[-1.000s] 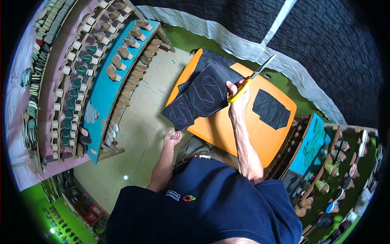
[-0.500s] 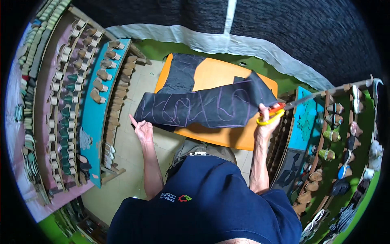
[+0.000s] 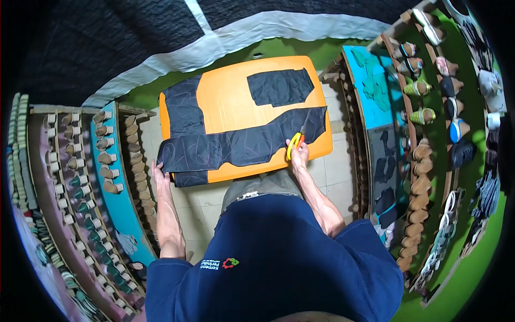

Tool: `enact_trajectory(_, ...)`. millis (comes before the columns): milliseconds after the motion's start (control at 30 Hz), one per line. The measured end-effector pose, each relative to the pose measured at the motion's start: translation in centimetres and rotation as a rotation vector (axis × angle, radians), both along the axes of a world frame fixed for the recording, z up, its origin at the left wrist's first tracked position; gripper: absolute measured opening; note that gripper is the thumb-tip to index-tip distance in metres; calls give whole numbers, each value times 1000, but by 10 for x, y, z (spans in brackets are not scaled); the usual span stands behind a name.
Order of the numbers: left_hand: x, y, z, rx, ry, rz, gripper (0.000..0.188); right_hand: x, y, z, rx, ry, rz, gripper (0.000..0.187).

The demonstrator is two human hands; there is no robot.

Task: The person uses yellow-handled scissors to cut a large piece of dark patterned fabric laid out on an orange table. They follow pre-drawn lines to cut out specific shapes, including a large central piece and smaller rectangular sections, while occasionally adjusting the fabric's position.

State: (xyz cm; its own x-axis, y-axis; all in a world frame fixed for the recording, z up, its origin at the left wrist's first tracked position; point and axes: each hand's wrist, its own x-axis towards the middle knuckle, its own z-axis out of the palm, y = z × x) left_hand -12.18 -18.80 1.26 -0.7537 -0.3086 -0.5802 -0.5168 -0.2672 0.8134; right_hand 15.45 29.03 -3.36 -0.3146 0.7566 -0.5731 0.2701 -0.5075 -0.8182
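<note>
A long strip of black material (image 3: 247, 144) with purple curved outlines lies across the near part of the orange table (image 3: 228, 111). My left hand (image 3: 160, 174) is closed on the strip's left end, at the table's near left corner. In my right hand (image 3: 301, 155) is a pair of scissors (image 3: 294, 145) with yellow and orange handles, and its dark blades rest over the strip's right end. Beyond the strip lies a smaller black piece (image 3: 280, 87). Another marked black piece (image 3: 185, 107) runs along the table's left side, partly under the strip.
To the left, racks hold rows of shoe lasts (image 3: 110, 158) beside a blue board (image 3: 115, 206). On the right stand a blue shelf (image 3: 351, 64) with green scraps (image 3: 373, 80) and a rack of shoes (image 3: 424, 115). A dark curtain (image 3: 145, 43) hangs behind the table.
The black strip has come down from its raised, stretched position onto the table. My right hand has lowered with the scissors, and the smaller black piece is now in plain sight. My view has turned right.
</note>
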Motion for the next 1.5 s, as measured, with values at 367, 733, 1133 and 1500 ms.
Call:
enact_trajectory(367,101,234,50,-689,663,-867,23,70,8,85,89,-241,418,48)
enact_trajectory(733,173,360,3,-598,727,-1463,33,104,5,85,120,-497,946,71)
enact_trajectory(1133,180,363,4,-746,947,-1315,23,75,3,125,-396,-200,664,66)
enact_trajectory(1500,178,361,3,-755,909,-1344,17,59,-3,114,-316,-288,701,68)
